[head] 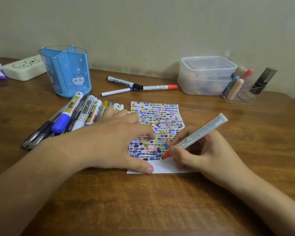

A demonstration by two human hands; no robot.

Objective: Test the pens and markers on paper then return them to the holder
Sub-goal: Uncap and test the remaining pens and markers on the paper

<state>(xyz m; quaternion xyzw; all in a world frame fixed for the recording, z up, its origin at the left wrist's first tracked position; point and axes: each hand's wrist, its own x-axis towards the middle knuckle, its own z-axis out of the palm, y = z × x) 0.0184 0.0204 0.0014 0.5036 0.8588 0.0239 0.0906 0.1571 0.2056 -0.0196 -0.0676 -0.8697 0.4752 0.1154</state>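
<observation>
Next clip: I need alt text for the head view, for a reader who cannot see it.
The right hand presses an uncapped red marker to a white paper sheet covered in coloured test swatches, while the left hand holds the sheet flat on a brown wooden table. Behind sit an empty blue plastic divided holder and a pile of pens and markers.

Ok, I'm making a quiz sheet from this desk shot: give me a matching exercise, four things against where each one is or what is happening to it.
Things:
1. red marker
2. blue holder
3. paper
4. black whiteboard marker

States:
a. lies capped on the table, behind the paper
b. gripped in the right hand, tip on the sheet
c. stands upright, no pens showing in it
d. pressed flat under the left hand

Pairs: 1-b, 2-c, 3-d, 4-a
</observation>
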